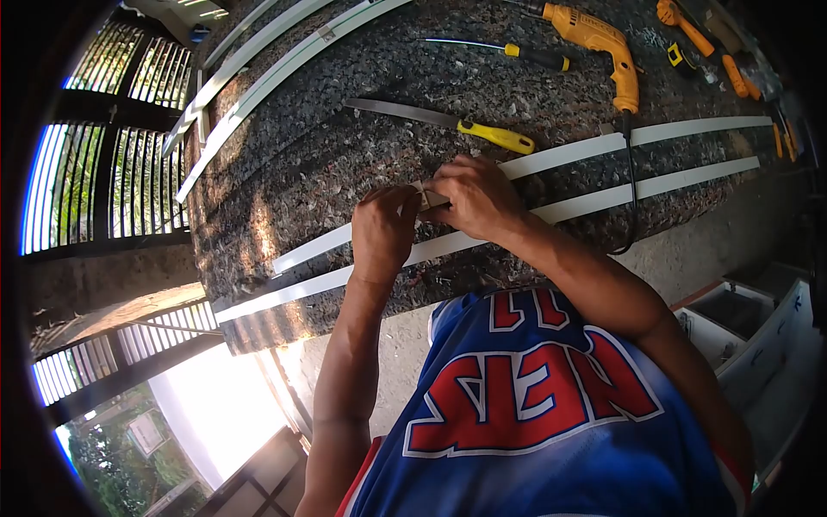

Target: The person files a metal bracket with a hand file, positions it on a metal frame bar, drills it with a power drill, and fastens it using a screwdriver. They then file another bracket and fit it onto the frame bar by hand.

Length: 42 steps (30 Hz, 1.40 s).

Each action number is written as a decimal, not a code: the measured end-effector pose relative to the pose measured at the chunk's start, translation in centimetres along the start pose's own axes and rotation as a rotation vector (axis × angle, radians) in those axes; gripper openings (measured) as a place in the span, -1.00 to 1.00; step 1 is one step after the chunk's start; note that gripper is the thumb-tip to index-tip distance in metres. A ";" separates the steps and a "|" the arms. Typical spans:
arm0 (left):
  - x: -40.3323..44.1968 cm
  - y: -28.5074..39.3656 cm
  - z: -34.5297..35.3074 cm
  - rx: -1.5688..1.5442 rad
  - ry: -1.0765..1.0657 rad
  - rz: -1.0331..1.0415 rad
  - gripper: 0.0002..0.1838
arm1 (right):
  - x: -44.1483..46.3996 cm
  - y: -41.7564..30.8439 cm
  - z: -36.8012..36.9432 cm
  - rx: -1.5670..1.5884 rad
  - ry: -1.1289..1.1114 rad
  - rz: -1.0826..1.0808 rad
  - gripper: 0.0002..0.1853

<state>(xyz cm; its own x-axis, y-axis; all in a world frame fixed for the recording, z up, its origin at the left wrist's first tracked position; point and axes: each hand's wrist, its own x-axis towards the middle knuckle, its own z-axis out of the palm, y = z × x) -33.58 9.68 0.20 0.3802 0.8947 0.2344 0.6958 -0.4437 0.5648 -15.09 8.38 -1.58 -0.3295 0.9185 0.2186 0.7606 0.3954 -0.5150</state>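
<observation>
Two long white strips lie side by side on the dark speckled work surface, the upper strip and the lower strip. Over the upper strip, my left hand and my right hand meet. Between their fingertips is a small light-coloured piece, pinched from both sides; its exact shape is partly hidden. The fingers of each hand are closed. Just above my hands lies a file with a yellow handle.
An orange drill lies at the top, its black cable crossing both strips. Near it are a screwdriver, a tape measure and orange-handled tools. More white strips lie upper left. A drawer unit stands lower right.
</observation>
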 end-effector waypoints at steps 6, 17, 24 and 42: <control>0.0 0.0 0.0 -0.003 0.003 -0.003 -0.86 | 0.1 0.4 0.4 -0.008 0.014 -0.031 -0.52; 0.0 -0.1 0.1 0.007 -0.001 -0.009 -0.87 | 0.0 0.4 0.3 0.002 0.007 -0.027 -0.52; 0.0 -0.2 0.1 -0.012 -0.003 -0.013 -0.87 | 0.0 0.2 -0.1 0.026 0.028 -0.027 -0.53; -0.1 0.1 0.0 -0.015 -0.001 -0.008 -0.86 | 0.0 0.5 0.0 0.022 0.009 -0.043 -0.55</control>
<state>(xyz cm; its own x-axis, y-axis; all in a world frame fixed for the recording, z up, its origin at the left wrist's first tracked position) -33.53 9.54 0.25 0.3753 0.8982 0.2290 0.6895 -0.4356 0.5786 -14.72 8.55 -1.84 -0.3562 0.9009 0.2481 0.7337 0.4341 -0.5228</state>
